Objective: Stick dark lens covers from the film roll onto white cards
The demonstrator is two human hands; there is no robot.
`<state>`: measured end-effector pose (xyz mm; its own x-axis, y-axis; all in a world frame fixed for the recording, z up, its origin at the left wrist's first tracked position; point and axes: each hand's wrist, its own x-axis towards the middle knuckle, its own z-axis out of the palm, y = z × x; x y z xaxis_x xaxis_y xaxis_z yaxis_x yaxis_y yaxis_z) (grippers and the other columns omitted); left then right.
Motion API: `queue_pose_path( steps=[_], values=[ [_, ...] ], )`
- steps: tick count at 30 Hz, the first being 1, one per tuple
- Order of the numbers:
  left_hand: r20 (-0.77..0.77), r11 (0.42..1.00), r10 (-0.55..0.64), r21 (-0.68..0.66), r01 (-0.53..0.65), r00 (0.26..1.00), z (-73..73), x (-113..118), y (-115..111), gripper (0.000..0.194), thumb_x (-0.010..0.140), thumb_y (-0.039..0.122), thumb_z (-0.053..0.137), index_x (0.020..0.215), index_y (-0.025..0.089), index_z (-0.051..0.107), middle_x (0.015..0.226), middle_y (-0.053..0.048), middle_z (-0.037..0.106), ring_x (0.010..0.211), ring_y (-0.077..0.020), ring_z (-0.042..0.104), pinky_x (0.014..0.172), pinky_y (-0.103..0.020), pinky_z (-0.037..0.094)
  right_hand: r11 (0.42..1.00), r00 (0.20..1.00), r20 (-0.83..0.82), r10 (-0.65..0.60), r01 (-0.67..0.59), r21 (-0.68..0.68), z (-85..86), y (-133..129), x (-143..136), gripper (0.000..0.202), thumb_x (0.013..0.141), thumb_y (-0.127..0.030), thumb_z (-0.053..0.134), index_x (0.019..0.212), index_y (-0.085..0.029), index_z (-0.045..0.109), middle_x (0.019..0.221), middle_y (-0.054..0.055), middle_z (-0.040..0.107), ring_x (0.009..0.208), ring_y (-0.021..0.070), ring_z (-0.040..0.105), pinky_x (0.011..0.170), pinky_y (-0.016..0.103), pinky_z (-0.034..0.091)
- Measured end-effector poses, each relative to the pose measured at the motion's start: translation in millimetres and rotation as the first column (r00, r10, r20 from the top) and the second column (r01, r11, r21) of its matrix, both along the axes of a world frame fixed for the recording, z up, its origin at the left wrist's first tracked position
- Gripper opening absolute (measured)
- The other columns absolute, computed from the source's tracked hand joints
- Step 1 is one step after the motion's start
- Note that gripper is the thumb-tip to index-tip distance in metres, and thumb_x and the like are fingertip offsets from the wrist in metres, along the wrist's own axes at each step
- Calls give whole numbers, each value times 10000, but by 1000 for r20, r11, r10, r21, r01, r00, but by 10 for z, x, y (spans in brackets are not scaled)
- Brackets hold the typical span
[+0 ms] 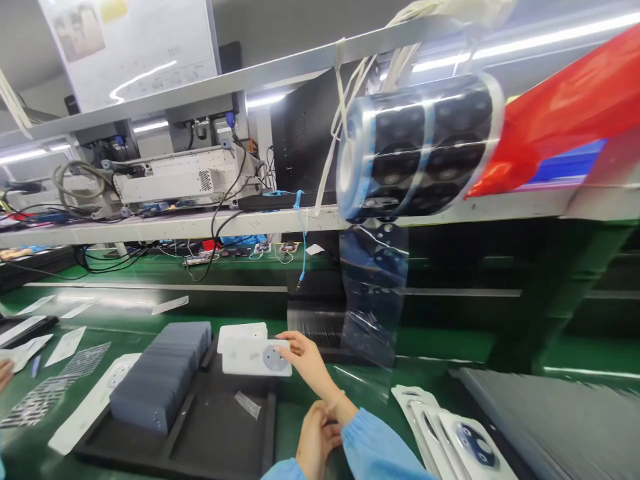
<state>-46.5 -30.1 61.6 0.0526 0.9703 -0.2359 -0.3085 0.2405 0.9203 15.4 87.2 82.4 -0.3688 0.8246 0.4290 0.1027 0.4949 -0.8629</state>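
My right hand (306, 360) pinches the right end of a white film card (245, 358) with a round grey patch and small holes. Behind it, a second white card (243, 331) shows its upper edge; whether the two touch I cannot tell. Below my right wrist, my left hand (316, 435) has its fingers curled in; what is in them, if anything, is hidden. To the left, a black tray (220, 427) bears a row of grey-blue flat panels (165, 373) standing on edge. A small clear strip (248, 404) lies in its right compartment.
White packs with dark round camera-like patterns (475, 443) lie at right, beside a stack of grey sheets (565, 420). A film roll (420, 147) hangs from the shelf, its clear strip (375, 293) trailing down. White liners (95, 403) lie left; another person's hand (5, 373) shows there.
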Motion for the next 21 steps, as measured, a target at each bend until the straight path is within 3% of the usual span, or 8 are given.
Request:
queue_pose_path(
  steps=[2, 4, 7, 10, 14, 15, 18, 21],
  values=[
    [112, 1000, -26, -6, 27, 993, -340, 439, 271, 703, 446, 738, 663, 866, 177, 605, 938, -154, 640, 856, -270, 633, 800, -386, 472, 980, 988, -140, 64, -88, -179, -1, -161, 312, 551, 760, -466, 622, 1182, -143, 476, 728, 17, 617, 664, 119, 601, 606, 208, 466],
    [274, 979, -197, 12, 202, 941, -520, 431, 425, 729, 430, 691, 711, 907, 148, 614, 929, -144, 650, 793, -240, 636, 767, -356, 473, 944, 981, -193, 35, -95, -316, -17, -289, 598, 633, 694, -422, 687, 1217, -162, 445, 655, -25, 568, 565, 90, 544, 531, 175, 406],
    [462, 804, -562, 109, 585, 686, -564, 191, 507, 827, 471, 719, 697, 1046, 127, 639, 1051, -156, 649, 824, -278, 647, 729, -368, 482, 932, 996, -45, -77, 56, -359, -55, -432, 880, 587, 677, -357, 676, 1196, -186, 461, 640, -46, 541, 524, 74, 494, 489, 163, 372],
    [541, 736, -620, 152, 659, 568, -524, 146, 468, 945, 493, 817, 612, 1099, 91, 641, 1075, -172, 645, 832, -296, 649, 692, -370, 496, 941, 991, 80, -106, 126, -315, -102, -512, 997, 527, 716, -393, 625, 1187, -208, 476, 623, -50, 496, 533, 88, 474, 453, 170, 356],
    [496, 869, -454, 64, 490, 740, -527, 288, 337, 792, 570, 618, 724, 1101, 41, 614, 1131, -199, 619, 869, -285, 647, 690, -337, 506, 968, 977, 21, -213, 214, -134, -173, -401, 1169, 598, 698, -393, 639, 1230, -192, 452, 889, 28, 583, 776, 139, 565, 764, 298, 484],
    [453, 905, -394, 41, 423, 799, -528, 318, 309, 711, 601, 515, 748, 1116, 49, 592, 1162, -206, 605, 891, -293, 647, 697, -340, 507, 931, 931, -57, -359, 354, -90, -193, -322, 1252, 683, 673, -412, 653, 1270, -185, 410, 1076, 77, 556, 905, 171, 565, 871, 345, 467],
    [347, 978, -194, -7, 210, 918, -496, 368, 255, 589, 684, 363, 730, 1158, 84, 518, 1210, -220, 576, 939, -305, 643, 708, -347, 508, 645, 610, -211, -764, 734, -214, -248, -15, 1584, 967, 609, -515, 668, 1389, -148, 228, 1414, 200, 236, 1228, 291, 406, 1044, 442, 360],
    [284, 998, -67, 1, 69, 956, -431, 375, 246, 552, 753, 390, 675, 1170, 72, 499, 1166, -222, 599, 884, -268, 655, 715, -343, 516, 642, 657, -114, -745, 662, -385, -281, 226, 1865, 1151, 538, -512, 712, 1420, -70, 119, 1329, 275, 339, 1224, 329, 428, 1023, 472, 376]
  ],
)
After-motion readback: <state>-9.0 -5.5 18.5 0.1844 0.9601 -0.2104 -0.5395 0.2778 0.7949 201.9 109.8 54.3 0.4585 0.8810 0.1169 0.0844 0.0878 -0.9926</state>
